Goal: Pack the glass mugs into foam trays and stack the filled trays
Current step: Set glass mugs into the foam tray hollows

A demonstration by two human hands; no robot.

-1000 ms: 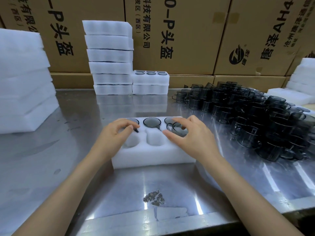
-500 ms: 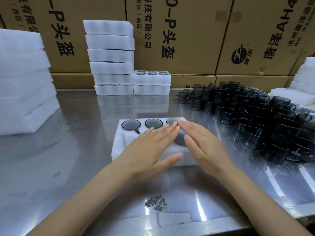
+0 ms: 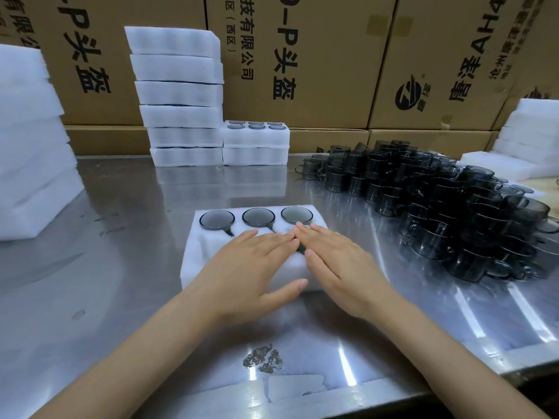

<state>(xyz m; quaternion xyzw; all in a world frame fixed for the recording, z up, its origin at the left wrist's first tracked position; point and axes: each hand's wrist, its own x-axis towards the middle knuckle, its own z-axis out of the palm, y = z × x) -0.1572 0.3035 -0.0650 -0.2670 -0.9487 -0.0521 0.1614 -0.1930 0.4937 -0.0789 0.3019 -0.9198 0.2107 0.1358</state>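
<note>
One camera is sitting on the person's head, looking forward and down across the metal table [image 3: 90, 267], close enough that both forearms are entering from the bottom edge of the frame. It is facing the wall of cardboard boxes [image 3: 317, 55] filling the top of the frame, and its wide lens is bending the edges.

White foam tray [image 3: 193, 252] lies flat mid-tabletop, toward the near edge. Its far row holds three smoky glass mugs [image 3: 217, 219], upright, rims flush with the foam; the near row is covered. Loose mugs [image 3: 438, 204], dark and tinted, piled along the right side. Filled trays [image 3: 255, 143] stacked two high at the far edge, beside a taller stack [image 3: 178, 95] of six.
</note>
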